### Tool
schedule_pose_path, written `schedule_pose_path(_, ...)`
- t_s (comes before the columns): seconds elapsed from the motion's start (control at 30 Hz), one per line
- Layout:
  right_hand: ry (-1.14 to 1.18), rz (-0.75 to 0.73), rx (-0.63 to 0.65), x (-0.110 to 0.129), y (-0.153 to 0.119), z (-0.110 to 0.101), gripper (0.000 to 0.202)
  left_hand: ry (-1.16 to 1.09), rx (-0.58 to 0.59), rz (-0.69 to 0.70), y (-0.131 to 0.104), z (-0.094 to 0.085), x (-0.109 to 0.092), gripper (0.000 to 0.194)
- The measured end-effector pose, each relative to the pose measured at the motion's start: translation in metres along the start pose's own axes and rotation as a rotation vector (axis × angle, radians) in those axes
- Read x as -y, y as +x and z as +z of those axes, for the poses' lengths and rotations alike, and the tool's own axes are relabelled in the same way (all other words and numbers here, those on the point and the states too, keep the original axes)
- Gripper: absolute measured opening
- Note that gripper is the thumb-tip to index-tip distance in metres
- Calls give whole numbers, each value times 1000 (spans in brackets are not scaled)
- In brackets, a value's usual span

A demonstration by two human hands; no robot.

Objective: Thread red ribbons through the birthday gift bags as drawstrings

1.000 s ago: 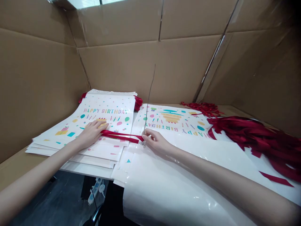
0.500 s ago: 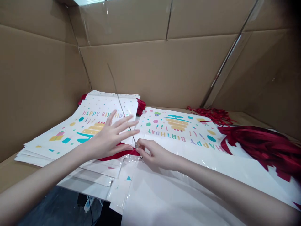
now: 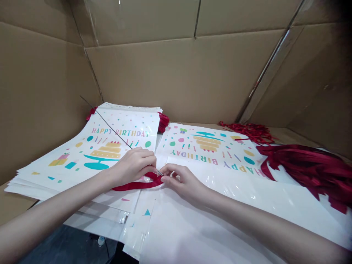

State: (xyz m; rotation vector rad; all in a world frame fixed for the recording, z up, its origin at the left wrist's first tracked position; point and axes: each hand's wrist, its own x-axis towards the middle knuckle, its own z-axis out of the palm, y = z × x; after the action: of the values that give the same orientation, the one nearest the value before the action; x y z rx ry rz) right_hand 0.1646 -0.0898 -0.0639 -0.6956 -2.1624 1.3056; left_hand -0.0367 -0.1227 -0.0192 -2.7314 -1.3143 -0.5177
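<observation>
A long thin dark rod (image 3: 106,122) slants up to the left from my left hand (image 3: 135,164), whose fingers are closed around its lower part. My right hand (image 3: 177,179) pinches the rod's near end, close beside the left fingers. A red ribbon (image 3: 134,186) loops beneath both hands. Under the left forearm lies a stack of white printed sheets (image 3: 66,146) with cakes and HAPPY BIRTHDAY lettering. Another printed sheet (image 3: 178,146), its print upside down, is beyond the right hand, with clear plastic film over it.
Cardboard walls (image 3: 165,77) rise at the back and sides. A heap of wide dark red ribbons (image 3: 310,168) lies at the right, with thin red cords (image 3: 250,132) behind it. Red ribbon bundles (image 3: 163,122) stick out from the left stack. Dark floor (image 3: 68,245) shows at the lower left.
My left hand has closed from spread fingers onto the rod, and the rod has tilted lower to the left. My right hand keeps its pinch in nearly the same place.
</observation>
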Motion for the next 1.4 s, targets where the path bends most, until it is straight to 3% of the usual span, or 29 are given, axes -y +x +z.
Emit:
schedule_pose_path(0.33, -126, -7, -134, -1, -3, -1, 12, 34, -54, -20, -6, 4, 3, 19)
schedule_pose_path(0.5, -33, 37, -108, -2, 0, 3, 13, 18, -38, -54, -7, 1, 0, 21)
schedule_pose_path(0.77, 106, 36, -141, -5, 1, 7, 21, -93, 106, -185, -4, -3, -7, 19)
schedule_pose_path(1.0, 111, 4, -133, -6, 3, 9, 21, -241, 231, -183, 8, -3, -18, 24)
schedule_pose_path(1.17, -282, -38, -87, 2, -17, -7, 18, -217, 260, -229, 10, -1, -14, 24)
schedule_pose_path(1.27, -609, -17, -54, 0, -40, -18, 44, -229, 324, -290, 9, 0, -6, 26)
schedule_pose_path(1.4, -827, 126, 59, -11, -61, -22, 67, -309, 438, -325, 11, 1, 5, 28)
